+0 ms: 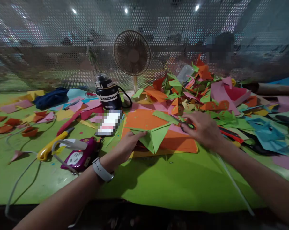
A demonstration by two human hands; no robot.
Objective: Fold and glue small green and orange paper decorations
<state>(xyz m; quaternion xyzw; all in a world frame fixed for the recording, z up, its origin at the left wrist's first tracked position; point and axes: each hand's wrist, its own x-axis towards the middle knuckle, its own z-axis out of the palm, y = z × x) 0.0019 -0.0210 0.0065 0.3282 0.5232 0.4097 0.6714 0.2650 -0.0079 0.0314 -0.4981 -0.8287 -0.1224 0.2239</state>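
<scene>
My left hand (126, 145) pinches a folded piece of green paper (154, 140) between thumb and fingers. The paper has sharp creases and a point hanging towards me. My right hand (203, 131) is closed around the dark handles of a pair of scissors (185, 125). Their blades point left, by the upper right edge of the green paper; whether they touch it I cannot tell. Beneath both lies a stack of orange paper (180, 140) on the green table (178, 182). A loose green strip (162, 115) rests near the scissors' tips.
Left of me are a purple power socket (78, 156), a yellow cutter (55, 143), cables and a phone (109, 123). A black bottle (108, 95) and a fan (132, 54) stand behind. Coloured paper scraps (180, 86) pile up at the right, with black scissors (256, 145) among them.
</scene>
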